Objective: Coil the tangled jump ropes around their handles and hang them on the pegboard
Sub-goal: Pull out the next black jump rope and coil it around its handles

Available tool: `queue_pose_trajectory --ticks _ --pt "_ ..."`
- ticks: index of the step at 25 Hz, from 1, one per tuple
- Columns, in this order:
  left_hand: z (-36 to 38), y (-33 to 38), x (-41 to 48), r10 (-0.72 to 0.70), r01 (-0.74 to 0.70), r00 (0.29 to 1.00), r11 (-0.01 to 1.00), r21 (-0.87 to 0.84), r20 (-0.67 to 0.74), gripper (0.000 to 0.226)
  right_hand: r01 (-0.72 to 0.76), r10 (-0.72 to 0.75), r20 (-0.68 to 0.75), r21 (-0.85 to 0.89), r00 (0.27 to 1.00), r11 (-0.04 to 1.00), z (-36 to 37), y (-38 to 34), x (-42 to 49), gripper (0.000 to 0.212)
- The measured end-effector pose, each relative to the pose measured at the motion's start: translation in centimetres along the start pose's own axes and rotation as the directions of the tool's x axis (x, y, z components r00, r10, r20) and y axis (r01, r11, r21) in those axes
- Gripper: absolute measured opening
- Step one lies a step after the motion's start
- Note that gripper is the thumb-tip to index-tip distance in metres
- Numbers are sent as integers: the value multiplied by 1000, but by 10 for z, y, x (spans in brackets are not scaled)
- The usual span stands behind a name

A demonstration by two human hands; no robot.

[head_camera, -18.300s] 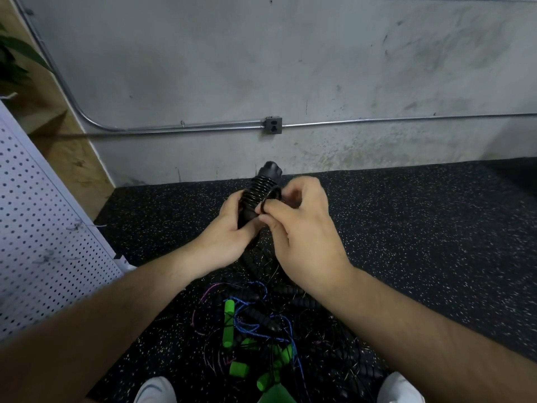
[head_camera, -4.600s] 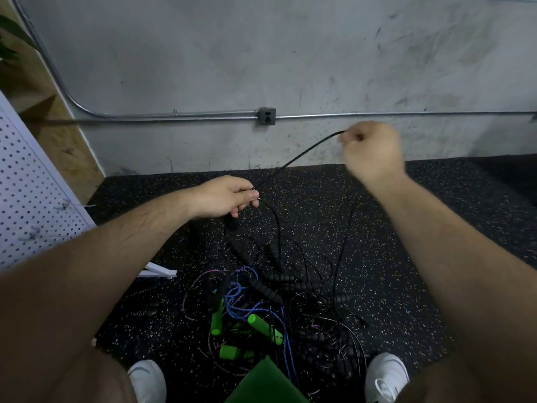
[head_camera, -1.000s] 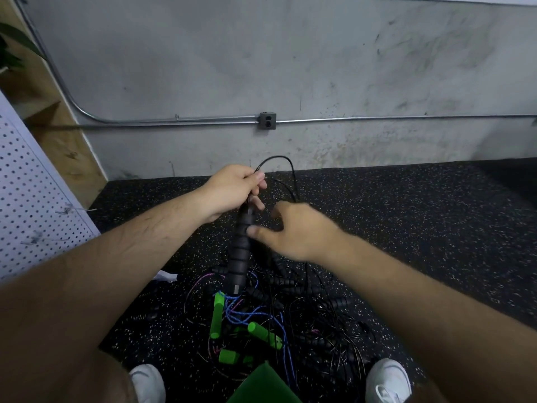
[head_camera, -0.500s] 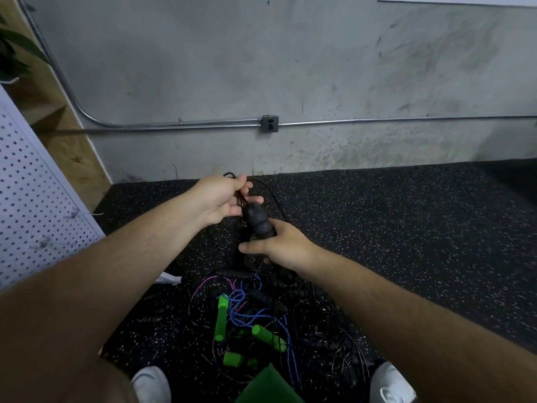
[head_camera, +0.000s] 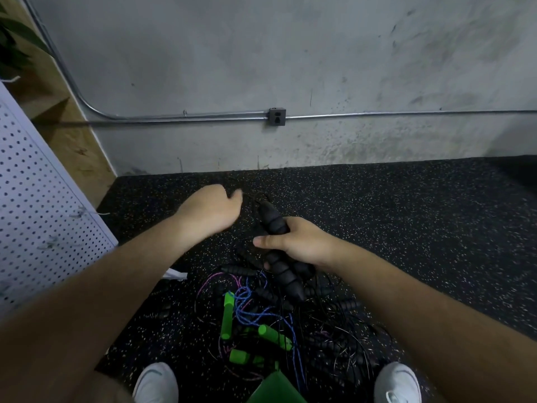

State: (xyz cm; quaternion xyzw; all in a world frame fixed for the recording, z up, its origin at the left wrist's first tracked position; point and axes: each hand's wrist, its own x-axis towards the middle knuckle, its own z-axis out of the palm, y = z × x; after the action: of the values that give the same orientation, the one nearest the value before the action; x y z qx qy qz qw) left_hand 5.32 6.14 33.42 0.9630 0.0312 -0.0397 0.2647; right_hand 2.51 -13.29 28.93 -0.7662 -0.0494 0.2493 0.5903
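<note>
My right hand (head_camera: 299, 242) grips two black ribbed jump-rope handles (head_camera: 271, 219) side by side, their lower ends pointing down at the pile. Up and to its left is my left hand (head_camera: 210, 210), blurred, with its back to the camera. It pinches the thin black rope (head_camera: 257, 196) that loops over to the top of the handles. On the floor between my feet lies the tangled pile (head_camera: 290, 315): green handles (head_camera: 227, 315), a blue cord, a pink cord, and several black handles and cords. The white pegboard (head_camera: 35, 213) stands at the left.
Black speckled rubber floor (head_camera: 406, 216) runs to a concrete wall with a metal conduit and an outlet box (head_camera: 276, 117). My white shoes (head_camera: 157, 383) flank the pile. A green object (head_camera: 276, 388) sits at the bottom edge. A wooden panel and plant leaves are at the far left.
My right hand has closed round both black handles and tilted them. My left hand has moved up and left from the handle tops, drawing the rope out.
</note>
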Motion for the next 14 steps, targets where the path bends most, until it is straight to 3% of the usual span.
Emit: queue_pose_trajectory --ticks 1,3,4,6,7,10,14 --pt "0 -4 -3 167 -155 985 965 214 -40 46 -26 26 1 -15 1000 1000 -5 -2 0 40" --pt "7 -7 -14 493 -506 862 816 281 119 79 -29 32 21 -133 999 991 -14 -7 1 40" --pt "12 -6 -19 587 -620 784 728 293 202 92 -16 27 48 -210 998 977 -16 -11 1 42" --pt "31 -8 -16 708 -730 666 553 401 235 97 3 26 91 -309 996 951 -18 -20 1 41" --pt "39 -9 -11 731 -729 649 517 448 213 92 11 27 102 -357 994 934 -19 -25 1 37" --pt "42 -8 2 675 -659 715 566 495 181 68 42 -35 24 -536 999 843 -23 -35 3 40" --pt "36 -16 12 465 -434 884 789 435 39 57 -13 -188 -160 -792 969 610 -32 -21 4 87"
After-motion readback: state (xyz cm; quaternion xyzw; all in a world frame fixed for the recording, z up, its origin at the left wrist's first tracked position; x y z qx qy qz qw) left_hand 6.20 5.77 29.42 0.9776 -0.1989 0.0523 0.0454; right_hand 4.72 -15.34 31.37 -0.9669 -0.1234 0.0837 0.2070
